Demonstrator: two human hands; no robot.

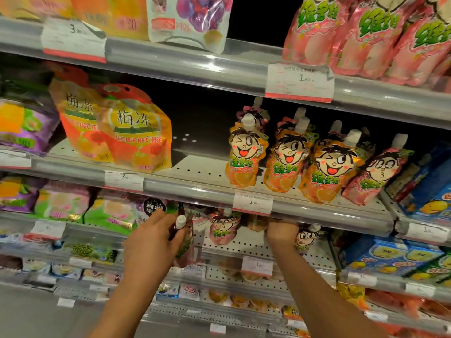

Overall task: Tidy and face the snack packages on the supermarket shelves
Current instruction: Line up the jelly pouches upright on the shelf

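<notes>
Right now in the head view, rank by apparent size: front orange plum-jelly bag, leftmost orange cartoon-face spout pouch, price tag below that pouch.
1. Front orange plum-jelly bag
2. Leftmost orange cartoon-face spout pouch
3. Price tag

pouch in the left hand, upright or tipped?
Roughly upright, leaning slightly. The left hand grips the spouted pouch with its white cap on top and its body hanging below, in front of the shelf edge.

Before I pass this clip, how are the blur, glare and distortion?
Head view: wide-angle bending curves the shelf rails; edges smear, especially lower left; glare streaks the grape pouch; shelf backs are black; both hands, left hand and right hand, are fairly sharp.
</notes>
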